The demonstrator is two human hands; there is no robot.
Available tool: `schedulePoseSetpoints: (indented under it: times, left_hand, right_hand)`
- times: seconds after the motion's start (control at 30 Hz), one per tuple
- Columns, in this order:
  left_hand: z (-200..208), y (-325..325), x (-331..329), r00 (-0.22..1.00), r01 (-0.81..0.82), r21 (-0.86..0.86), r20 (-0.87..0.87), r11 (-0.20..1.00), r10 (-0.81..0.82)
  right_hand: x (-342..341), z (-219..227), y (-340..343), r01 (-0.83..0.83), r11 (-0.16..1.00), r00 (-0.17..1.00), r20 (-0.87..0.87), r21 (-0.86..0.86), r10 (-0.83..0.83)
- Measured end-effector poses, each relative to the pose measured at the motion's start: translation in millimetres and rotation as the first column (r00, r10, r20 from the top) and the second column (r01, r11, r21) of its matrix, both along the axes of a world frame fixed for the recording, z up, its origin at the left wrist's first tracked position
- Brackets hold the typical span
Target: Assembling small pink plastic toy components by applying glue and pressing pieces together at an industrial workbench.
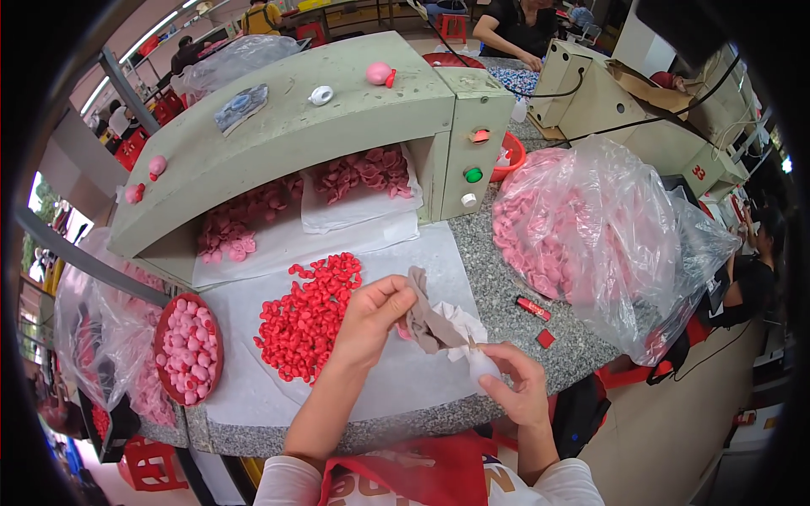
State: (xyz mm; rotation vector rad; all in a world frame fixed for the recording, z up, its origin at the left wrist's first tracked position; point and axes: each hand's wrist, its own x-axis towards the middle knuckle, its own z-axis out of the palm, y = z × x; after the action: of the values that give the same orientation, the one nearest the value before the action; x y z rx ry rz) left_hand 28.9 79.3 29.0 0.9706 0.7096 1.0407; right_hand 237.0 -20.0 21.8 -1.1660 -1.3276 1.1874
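My left hand (371, 316) pinches a grey-brown cloth (430, 322) between thumb and fingers, above the white paper sheet. In my right hand (521, 384) is a small white bottle (482, 369), its narrow tip pointing up against the cloth's lower end. A crumpled white tissue (462, 320) lies just behind the cloth and the bottle tip. Left of my left hand, a heap of small glossy red pieces (295, 325) covers part of the white paper (388, 392). A bit of pink shows beside the cloth, mostly hidden.
A grey-green arched machine (337, 93) stands behind, pink pieces inside. At left sits a red basket (217, 341) of pink pieces. Right are a large clear bag (624, 228) of pink pieces, a red tube (533, 308) and a red square (545, 338). A co-worker (515, 29) sits opposite.
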Motion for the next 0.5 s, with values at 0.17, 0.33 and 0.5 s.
schedulePoseSetpoints:
  times: [0.17,0.33,0.5]
  left_hand:
    - [-12,-22,21,0.997,0.059,-0.081,0.046,0.995,-0.056]
    - [-1,-32,33,0.996,0.084,0.034,-0.033,0.996,-0.083]
    - [-2,-31,30,0.998,0.028,0.069,-0.049,0.997,-0.024]
  right_hand:
    - [-2,0,0,-0.023,1.0,1.0,0.004,-0.001,0.023]
    - [-2,2,0,-0.019,0.999,1.0,0.005,-0.029,0.02]
    - [4,5,0,-0.076,0.997,0.992,0.098,-0.006,0.077]
